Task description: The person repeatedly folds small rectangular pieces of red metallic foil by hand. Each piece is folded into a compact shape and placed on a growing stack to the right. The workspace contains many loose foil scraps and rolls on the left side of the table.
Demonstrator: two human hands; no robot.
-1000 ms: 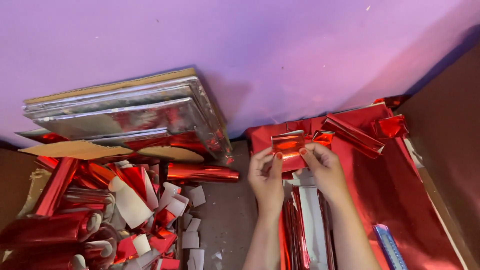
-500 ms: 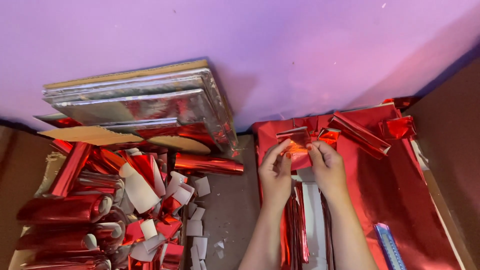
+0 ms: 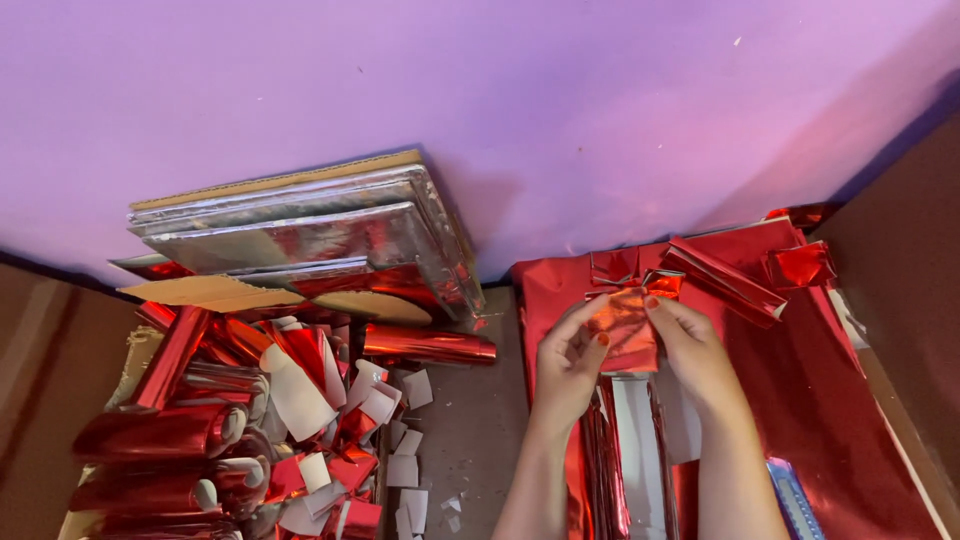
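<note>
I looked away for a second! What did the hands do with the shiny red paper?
Both hands, left hand and right hand, tipped the red foil piece from lying flat and wide to hanging down between the fingertips. Foil rolls and silver boards stayed put.

No pkgs, labels, signs, screens visible.

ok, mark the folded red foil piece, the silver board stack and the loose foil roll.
folded red foil piece [image 3: 625,335], head view, centre face.
silver board stack [image 3: 300,235], head view, top sheet.
loose foil roll [image 3: 428,345], head view, mid-barrel.
</note>
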